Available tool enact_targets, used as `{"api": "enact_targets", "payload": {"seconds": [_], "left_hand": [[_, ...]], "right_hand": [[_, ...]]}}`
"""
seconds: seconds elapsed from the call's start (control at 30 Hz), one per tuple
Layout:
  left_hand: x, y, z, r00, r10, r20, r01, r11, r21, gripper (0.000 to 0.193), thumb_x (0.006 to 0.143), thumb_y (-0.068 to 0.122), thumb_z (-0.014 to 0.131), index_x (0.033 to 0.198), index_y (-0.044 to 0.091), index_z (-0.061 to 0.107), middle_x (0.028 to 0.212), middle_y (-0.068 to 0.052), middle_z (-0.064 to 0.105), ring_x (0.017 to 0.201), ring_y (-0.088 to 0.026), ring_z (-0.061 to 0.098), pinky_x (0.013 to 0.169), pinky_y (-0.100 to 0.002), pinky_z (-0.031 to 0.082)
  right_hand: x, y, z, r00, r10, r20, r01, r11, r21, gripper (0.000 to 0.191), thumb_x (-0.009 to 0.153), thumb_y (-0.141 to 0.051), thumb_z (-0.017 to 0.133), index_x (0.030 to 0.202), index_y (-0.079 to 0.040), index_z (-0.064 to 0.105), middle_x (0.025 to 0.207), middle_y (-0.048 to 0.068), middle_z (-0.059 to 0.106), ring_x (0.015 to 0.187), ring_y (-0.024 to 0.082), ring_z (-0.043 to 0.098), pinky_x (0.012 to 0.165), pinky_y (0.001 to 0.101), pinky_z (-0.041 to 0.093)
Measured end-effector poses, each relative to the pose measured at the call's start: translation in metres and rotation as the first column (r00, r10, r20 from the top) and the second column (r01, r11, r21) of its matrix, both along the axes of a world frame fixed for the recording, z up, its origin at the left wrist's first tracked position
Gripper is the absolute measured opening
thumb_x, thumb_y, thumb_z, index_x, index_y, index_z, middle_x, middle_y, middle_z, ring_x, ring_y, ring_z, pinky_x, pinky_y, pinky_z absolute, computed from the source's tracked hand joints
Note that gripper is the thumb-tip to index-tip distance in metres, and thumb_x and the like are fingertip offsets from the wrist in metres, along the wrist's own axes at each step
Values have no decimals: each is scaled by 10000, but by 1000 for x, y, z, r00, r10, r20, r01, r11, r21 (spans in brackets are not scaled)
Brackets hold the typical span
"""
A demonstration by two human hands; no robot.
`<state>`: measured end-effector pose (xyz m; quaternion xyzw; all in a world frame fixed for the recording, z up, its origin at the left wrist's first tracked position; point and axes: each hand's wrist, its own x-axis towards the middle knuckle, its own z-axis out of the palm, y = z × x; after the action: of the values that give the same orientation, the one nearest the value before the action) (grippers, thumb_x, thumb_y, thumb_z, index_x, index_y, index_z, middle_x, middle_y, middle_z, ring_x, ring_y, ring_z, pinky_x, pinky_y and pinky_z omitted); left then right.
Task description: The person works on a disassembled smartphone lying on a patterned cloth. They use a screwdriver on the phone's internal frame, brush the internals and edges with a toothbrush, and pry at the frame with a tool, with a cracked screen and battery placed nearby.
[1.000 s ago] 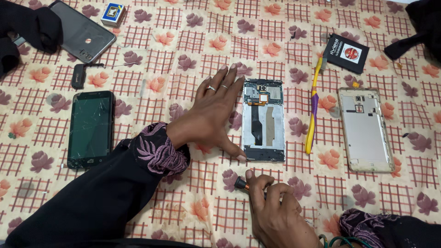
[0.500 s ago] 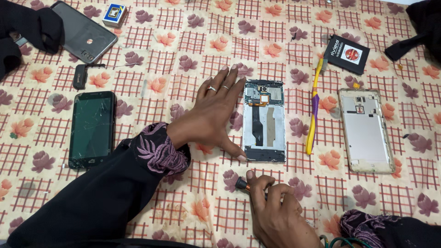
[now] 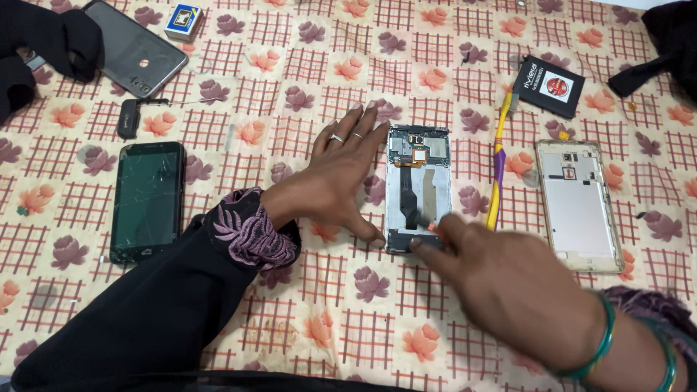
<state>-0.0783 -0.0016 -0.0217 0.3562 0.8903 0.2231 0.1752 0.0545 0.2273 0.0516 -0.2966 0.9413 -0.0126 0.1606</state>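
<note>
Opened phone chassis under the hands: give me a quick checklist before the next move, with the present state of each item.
1. Opened phone chassis with exposed internals lies flat on the floral checked cloth: ok.
2. Left hand steadies its left edge, thumb at the lower corner: ok.
3. Right hand reaches the bottom end: ok, though blurred.
4. Tool in the right hand: cannot tell.
5. Yellow and purple pry tool lies within reach beside the chassis: ok.
6. Pale gold back cover and black battery pack lie apart from the chassis: ok.
</note>
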Motion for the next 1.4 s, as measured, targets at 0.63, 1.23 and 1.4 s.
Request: {"api": "enact_targets", "payload": {"seconds": [0.63, 1.23, 1.4], "left_hand": [[5, -3, -4, 999, 22, -46, -18, 996, 90, 1608, 417, 695, 946, 1577, -35, 106, 1647, -340, 63, 1551, -464, -58, 1210, -590, -27], [4, -2, -3, 998, 35, -61, -30, 997, 71, 1605, 413, 687, 954, 1572, -25, 104, 1646, -333, 50, 1549, -453, -67, 1205, -590, -15], [5, -2, -3, 997, 32, -77, -26, 997, 75, 1584, 418, 682, 952, 1570, -24, 125, 1646, -334, 63, 1552, -451, -51, 1207, -588, -3]], "right_hand": [[-19, 3, 1, 990, 51, 133, -59, 997, 55, 592, 737, -134, 773, 1317, -164, 657, 1104, 124, 653, 816, 292, 708, 644, 439, 589], [-116, 71, -25, 927, -331, -178, -22, 425, -905, 659, 1058, 137, 600, 1518, -39, 162, 1142, 189, 660, 1075, 237, 727, 960, 346, 638], [-122, 68, -45, 907, -324, -270, -101, 456, -884, 546, 1129, 190, 634, 1462, -12, 252, 1142, 236, 661, 1115, 288, 732, 1021, 376, 654]]}}
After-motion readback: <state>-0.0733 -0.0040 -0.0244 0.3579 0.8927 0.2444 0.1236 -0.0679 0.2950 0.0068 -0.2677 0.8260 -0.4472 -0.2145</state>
